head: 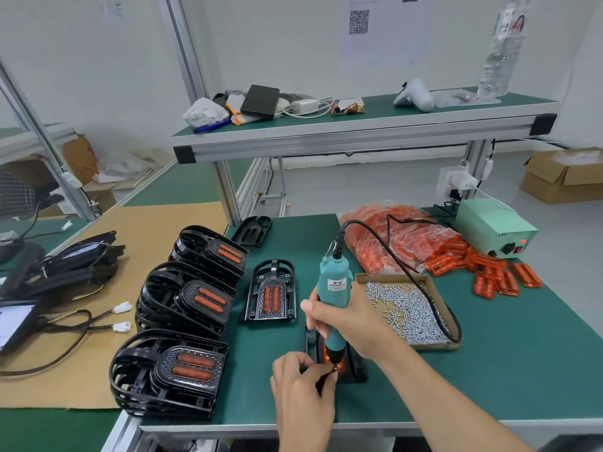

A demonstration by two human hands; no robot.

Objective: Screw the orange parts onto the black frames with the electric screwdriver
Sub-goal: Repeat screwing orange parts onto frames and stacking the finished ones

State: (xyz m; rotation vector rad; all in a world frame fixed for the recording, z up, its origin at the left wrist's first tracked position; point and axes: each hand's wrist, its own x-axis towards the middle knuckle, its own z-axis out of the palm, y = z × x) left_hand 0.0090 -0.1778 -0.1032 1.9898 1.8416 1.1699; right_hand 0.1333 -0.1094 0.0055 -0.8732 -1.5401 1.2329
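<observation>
The black frame [354, 367] at lower centre is mostly hidden behind the right hand [350, 321] and the electric screwdriver [333, 298]; its orange part [340, 365] shows only as a glow. The left hand [301, 386] covers the driver tip. At the left edge, a tablet screen [14, 321] is cut off. Wall paper [378, 27] text, upper centre, is too blurred to read.
</observation>
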